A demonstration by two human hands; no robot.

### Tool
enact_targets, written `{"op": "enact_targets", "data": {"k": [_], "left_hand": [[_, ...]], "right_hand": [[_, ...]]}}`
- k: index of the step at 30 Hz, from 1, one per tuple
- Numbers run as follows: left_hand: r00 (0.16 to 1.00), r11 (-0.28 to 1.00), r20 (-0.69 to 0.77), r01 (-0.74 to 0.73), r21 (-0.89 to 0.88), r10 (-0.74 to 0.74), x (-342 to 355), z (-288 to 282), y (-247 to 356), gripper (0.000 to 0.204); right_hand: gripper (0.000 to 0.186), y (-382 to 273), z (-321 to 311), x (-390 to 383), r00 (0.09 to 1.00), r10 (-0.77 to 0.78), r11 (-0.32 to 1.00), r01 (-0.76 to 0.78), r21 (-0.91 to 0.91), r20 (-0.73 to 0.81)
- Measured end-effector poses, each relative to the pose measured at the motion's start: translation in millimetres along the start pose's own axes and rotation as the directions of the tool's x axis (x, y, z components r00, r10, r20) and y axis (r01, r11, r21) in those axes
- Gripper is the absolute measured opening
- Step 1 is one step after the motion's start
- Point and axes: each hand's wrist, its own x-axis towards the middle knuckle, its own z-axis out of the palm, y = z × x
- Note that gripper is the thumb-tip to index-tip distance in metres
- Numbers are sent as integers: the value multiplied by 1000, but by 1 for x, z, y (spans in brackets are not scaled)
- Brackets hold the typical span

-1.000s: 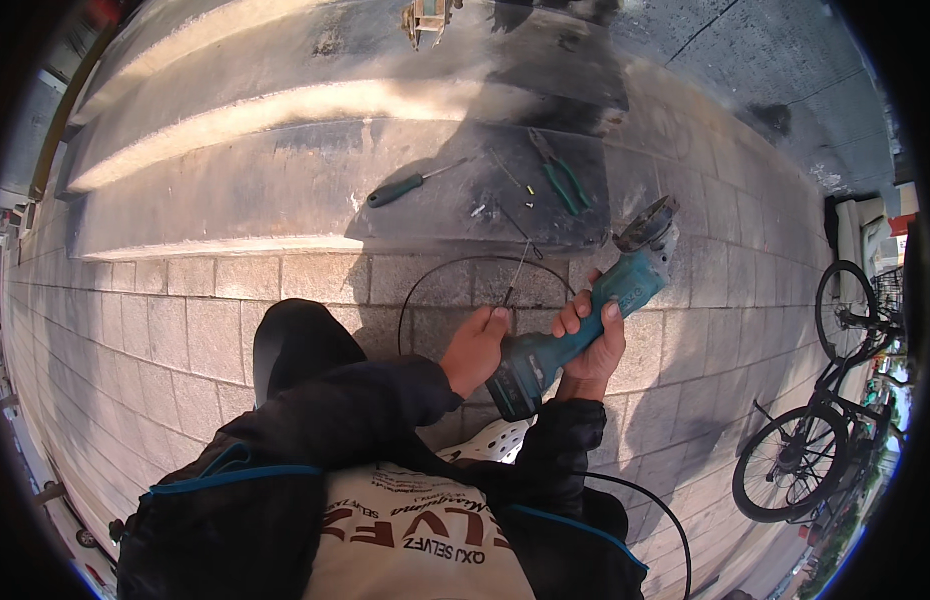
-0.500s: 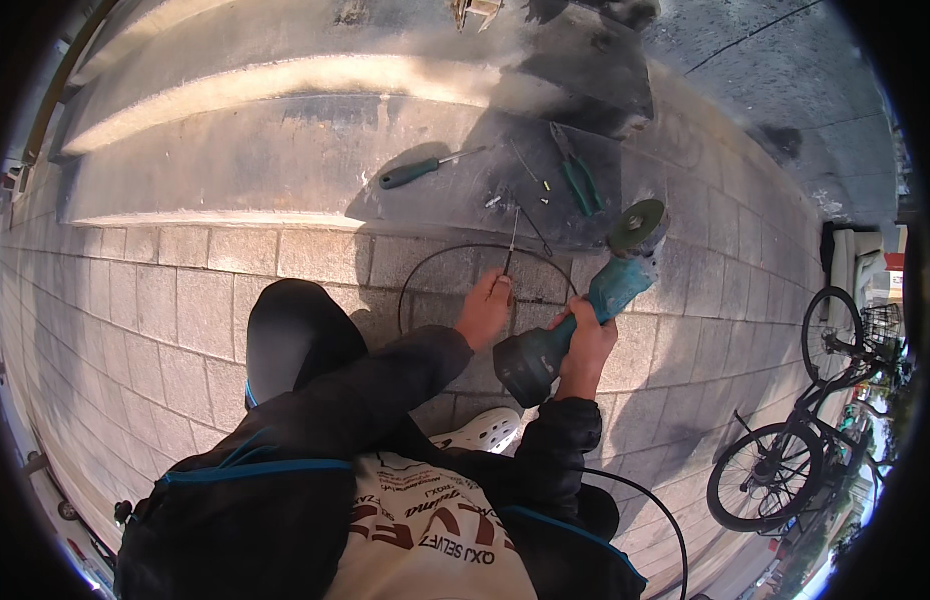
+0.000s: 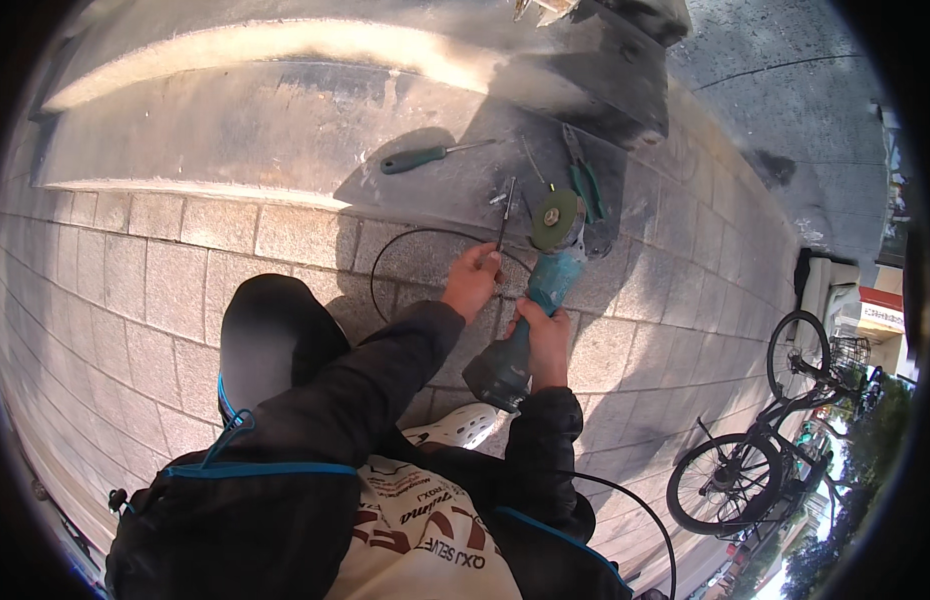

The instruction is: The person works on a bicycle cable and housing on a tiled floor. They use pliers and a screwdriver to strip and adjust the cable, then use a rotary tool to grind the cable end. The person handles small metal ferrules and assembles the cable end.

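My right hand [image 3: 548,338] is wrapped around the body of a teal and black angle grinder [image 3: 552,280]. Its green disc [image 3: 556,218] points away from me, over the stone step. To the left of it, my left hand [image 3: 472,281] pinches a thin black cable [image 3: 503,228], whose end sticks up close beside the disc. I cannot tell whether disc and cable touch. From the hand the cable loops left over the paving. On the step lie a green-handled screwdriver [image 3: 415,160], green-handled pliers [image 3: 585,186] and some tiny pieces too small to name.
The stone step [image 3: 245,130] runs across the far side, with its edge just beyond my hands. A bicycle [image 3: 727,482] is at the right. Another black cable [image 3: 640,490] curves by my right sleeve. My white clog [image 3: 455,427] rests on the paving below the grinder.
The grinder has swung left in my right hand, bringing its disc near the cable end. My left hand still pinches the cable. The whole view has shifted slightly.
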Motion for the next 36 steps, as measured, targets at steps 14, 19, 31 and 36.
{"op": "enact_targets", "data": {"k": [14,19,31,36], "left_hand": [[999,997,49,-5,77,1,-10,-8,1,28],[998,999,49,-38,3,38,-1,-9,-11,27],[996,998,68,-62,4,62,1,-9,-19,28],[997,990,8,-82,118,81,-5,-8,-11,24]], "right_hand": [[28,17,1,13,998,59,988,-58,-145,4],[30,22,7,14,1000,21,991,-22,-131,-8],[30,19,16,15,999,40,992,-45,-122,-36],[30,17,16,14,999,32,988,-36,-150,-32]]}}
